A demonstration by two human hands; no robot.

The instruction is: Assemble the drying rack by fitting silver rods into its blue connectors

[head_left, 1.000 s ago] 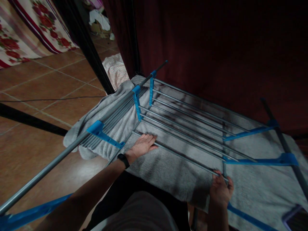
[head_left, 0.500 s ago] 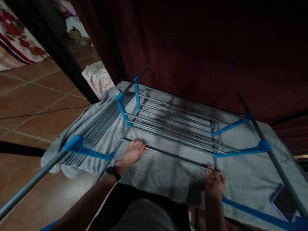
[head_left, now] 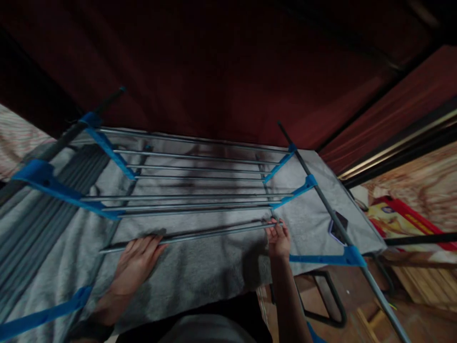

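A loose grey metal rod (head_left: 214, 233) lies across the near side of a rack frame, over a grey blanket (head_left: 200, 267). My left hand (head_left: 139, 259) is closed over the rod near its left end, palm down. At the other end, the fingers of my right hand (head_left: 279, 238) pinch the rod beside the frame's thin lower bar. Beyond my hands, several rods (head_left: 200, 196) span between blue plastic brackets (head_left: 298, 193) at left and right. The brackets sit on long grey side poles (head_left: 326, 202). A near blue bracket (head_left: 317, 259) extends just right of my right wrist.
More grey rods (head_left: 46, 228) lie bunched on the blanket at left. A phone (head_left: 338, 227) rests under the right pole. A dark red curtain (head_left: 200, 71) hangs behind, and a red and yellow package (head_left: 400, 219) lies at right.
The view has swung to the right, bringing the package and the floor at right into sight. Both hands keep hold of the rod.
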